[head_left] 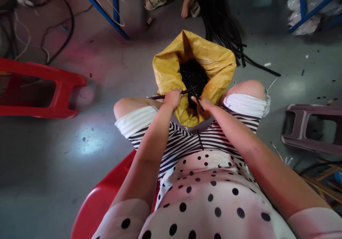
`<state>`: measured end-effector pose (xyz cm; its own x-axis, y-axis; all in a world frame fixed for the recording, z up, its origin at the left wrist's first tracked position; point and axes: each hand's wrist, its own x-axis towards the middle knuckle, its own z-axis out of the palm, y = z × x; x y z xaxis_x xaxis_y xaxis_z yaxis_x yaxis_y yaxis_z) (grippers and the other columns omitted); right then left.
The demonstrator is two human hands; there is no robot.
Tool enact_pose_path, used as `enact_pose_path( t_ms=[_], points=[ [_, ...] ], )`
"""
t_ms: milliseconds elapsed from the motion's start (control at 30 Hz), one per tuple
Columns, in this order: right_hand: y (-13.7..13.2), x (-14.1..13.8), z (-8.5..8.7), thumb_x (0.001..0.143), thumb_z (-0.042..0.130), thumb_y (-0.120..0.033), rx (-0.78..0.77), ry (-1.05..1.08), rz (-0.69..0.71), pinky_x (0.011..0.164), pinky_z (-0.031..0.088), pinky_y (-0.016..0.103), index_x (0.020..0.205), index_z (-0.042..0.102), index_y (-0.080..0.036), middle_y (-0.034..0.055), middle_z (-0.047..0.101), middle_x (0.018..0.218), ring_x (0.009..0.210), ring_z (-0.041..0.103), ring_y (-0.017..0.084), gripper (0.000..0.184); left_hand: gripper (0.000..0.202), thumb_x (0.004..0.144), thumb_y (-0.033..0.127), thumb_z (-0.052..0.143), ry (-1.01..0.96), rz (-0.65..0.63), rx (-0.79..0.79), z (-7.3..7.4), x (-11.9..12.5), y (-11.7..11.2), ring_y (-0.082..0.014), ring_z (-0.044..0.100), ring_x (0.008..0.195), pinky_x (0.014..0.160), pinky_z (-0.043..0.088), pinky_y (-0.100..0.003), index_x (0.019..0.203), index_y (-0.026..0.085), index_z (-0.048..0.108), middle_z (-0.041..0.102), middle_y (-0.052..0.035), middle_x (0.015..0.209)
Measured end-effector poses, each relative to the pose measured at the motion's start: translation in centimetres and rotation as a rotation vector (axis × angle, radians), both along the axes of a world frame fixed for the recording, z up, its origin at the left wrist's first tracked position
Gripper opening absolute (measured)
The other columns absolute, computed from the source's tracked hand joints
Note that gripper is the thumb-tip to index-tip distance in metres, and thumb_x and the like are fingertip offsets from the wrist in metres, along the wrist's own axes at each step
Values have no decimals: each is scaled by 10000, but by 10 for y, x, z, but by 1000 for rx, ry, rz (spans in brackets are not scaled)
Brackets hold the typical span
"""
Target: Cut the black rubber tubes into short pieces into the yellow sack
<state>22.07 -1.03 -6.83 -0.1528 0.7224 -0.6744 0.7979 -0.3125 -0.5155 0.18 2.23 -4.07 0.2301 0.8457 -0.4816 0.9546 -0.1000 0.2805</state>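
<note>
Since everything's going on right over the yellow sack (221, 59), that's my landmark. The left hand (173, 99) sits at the near left of the sack's mouth, fingers closed around a thin black strip (186, 91). The right hand (206, 103) is at the near right of the mouth, fingers wrapped around what looks like dark scissors (198, 101); can't tell if the blades are apart or together.

My read: it's the snipping step, judging by the black pieces (193, 73) inside the sack. Next move seems to call for a steady left grip and blades square across the strip, with its end kept over the sack.

As for direction, the strip's long axis runs pretty much side to side, right end pointing at the scissors over the sack's mouth, other end poking out left of the sack. The scissors lie diagonally, tips aimed away from the body and leftward. More long black lengths (231, 39) lie on the floor beyond the sack, off to its right.
</note>
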Motion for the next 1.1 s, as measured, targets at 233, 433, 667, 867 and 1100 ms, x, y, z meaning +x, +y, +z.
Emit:
enact_pose_path(
  t_ms=[233,433,667,867,1100],
  points=[
    [0,-1,4,1052,402,-963,65,-40,1,1005,616,430,1065,843,-150,233,863,1118,1155,826,438,925,500,1097,208,536,-4,55,-8,6,-7,3,-374,705,1411,1192,552,-441,1557,136,719,756,-202,1515],
    [0,-1,4,1049,451,-951,85,-58,-6,986,618,431,994,850,-167,224,860,1031,1136,830,444,881,461,1102,226,547,23,65,-5,7,-8,4,-348,721,1372,1163,568,-415,1513,186,751,773,-169,1485],
    [0,0,3,1047,478,-946,123,-71,-17,953,603,417,991,867,-156,228,859,1026,1105,835,441,882,436,1110,223,540,22,64,1,7,-8,4,-359,715,1393,1170,565,-426,1484,178,758,764,-169,1511],
    [2,0,7,1062,532,-904,134,-120,-18,865,566,341,1030,858,-117,217,864,1061,1066,835,382,853,443,1125,230,528,47,99,-10,12,-9,5,-353,707,1416,1175,567,-415,1512,169,733,760,-166,1512],
    [-1,1,3,1062,512,-915,3,-2,-13,994,571,354,1343,823,-139,216,835,1368,1300,796,393,883,472,1123,210,510,17,146,43,9,-10,5,-356,694,1422,1194,547,-423,1544,160,717,757,-179,1501]
  ],
)
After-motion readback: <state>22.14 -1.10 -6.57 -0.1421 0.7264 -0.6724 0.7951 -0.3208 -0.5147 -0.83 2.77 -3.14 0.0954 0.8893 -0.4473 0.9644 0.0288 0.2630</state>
